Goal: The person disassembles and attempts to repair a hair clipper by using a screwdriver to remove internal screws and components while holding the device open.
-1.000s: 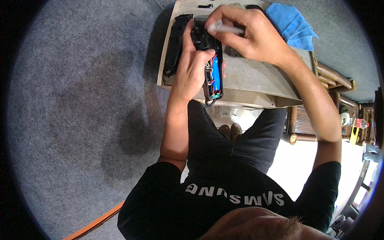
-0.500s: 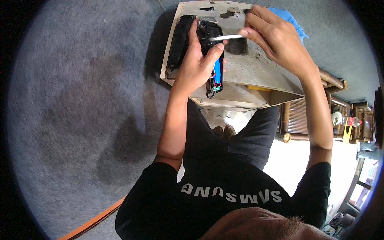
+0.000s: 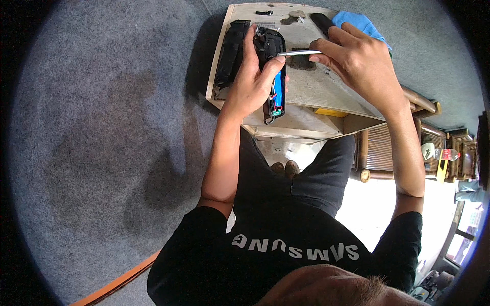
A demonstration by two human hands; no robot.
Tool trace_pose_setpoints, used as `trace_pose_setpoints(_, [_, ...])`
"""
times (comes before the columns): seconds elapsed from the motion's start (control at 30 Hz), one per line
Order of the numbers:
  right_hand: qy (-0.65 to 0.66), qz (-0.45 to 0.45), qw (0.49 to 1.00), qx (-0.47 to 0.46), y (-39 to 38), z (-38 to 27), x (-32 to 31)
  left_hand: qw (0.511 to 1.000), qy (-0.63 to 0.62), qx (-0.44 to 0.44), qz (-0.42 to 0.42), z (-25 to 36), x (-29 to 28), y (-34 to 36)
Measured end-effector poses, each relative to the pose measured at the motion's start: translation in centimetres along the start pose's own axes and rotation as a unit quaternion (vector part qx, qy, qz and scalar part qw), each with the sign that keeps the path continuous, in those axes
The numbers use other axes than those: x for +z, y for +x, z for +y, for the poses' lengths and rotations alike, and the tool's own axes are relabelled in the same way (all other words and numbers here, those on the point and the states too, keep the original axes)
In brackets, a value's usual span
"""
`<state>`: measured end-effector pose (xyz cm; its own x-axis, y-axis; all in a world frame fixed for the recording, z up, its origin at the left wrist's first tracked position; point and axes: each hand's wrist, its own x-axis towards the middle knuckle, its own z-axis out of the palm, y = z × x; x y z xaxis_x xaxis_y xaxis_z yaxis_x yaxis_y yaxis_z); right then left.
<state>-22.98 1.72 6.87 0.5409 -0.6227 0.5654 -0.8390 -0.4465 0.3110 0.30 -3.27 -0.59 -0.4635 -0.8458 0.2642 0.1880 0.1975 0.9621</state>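
My left hand (image 3: 250, 84) is wrapped round an opened hair clipper (image 3: 269, 46), black-shelled, holding it upright over the table. Inside its lower half a blue battery (image 3: 278, 86) shows, with red wires and a small green circuit board (image 3: 276, 110) at the bottom. Between thumb and fingers, my right hand (image 3: 354, 58) pinches a slim, whitish stick-like tool (image 3: 301, 52). Its tip meets the clipper's right edge, close to my left thumb; its exact kind is unclear. Beside my left hand lies a long black case-like piece (image 3: 233, 53).
The pale wooden table (image 3: 326, 86) also bears a dark square piece (image 3: 302, 62), a small black part (image 3: 264, 13), a dark elongated object (image 3: 320, 23) and a blue cloth (image 3: 357, 25). An open shelf is under the top. Bamboo furniture (image 3: 380, 148) stands to the right.
My right hand has moved slightly down and right, drawing the tool's tip from the clipper's middle to its right edge. The dark elongated object is now more exposed. My left hand stays almost still.
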Motion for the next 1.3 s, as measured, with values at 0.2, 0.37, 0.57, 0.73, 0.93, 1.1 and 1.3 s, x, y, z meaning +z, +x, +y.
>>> trace_pose_setpoints(0.2, [-0.021, -0.018, 1.000, -0.010, 0.5, -0.1, -0.3, 1.000, -0.012, -0.008, -0.002, -0.2, -0.1, 0.1])
trace_pose_setpoints(0.37, [-0.028, -0.002, 0.999, -0.024, 0.6, 0.0, -0.2, 1.000, -0.015, -0.009, 0.001, 0.0, 0.2, 0.0])
trace_pose_setpoints(0.57, [-0.031, -0.012, 0.999, -0.023, 0.8, -0.2, 0.1, 1.000, -0.015, -0.014, 0.003, 0.3, 0.0, -0.1])
trace_pose_setpoints(0.73, [-0.037, -0.004, 0.999, -0.029, 0.9, -0.1, 0.3, 1.000, -0.004, 0.001, -0.007, -0.3, -0.2, 0.1])
trace_pose_setpoints(0.93, [-0.044, -0.029, 0.998, -0.029, 1.1, -0.1, 0.1, 1.000, -0.008, -0.006, -0.003, 0.1, 0.0, -0.1])
trace_pose_setpoints(1.1, [-0.059, -0.032, 0.997, -0.038, 1.5, -0.7, -0.8, 1.000, 0.004, 0.000, -0.008, -0.4, -0.2, 0.1])
trace_pose_setpoints(1.3, [-0.070, -0.094, 0.992, -0.037, 2.1, -1.1, -2.2, 1.000, 0.011, -0.016, -0.003, 0.0, 0.0, -0.1])
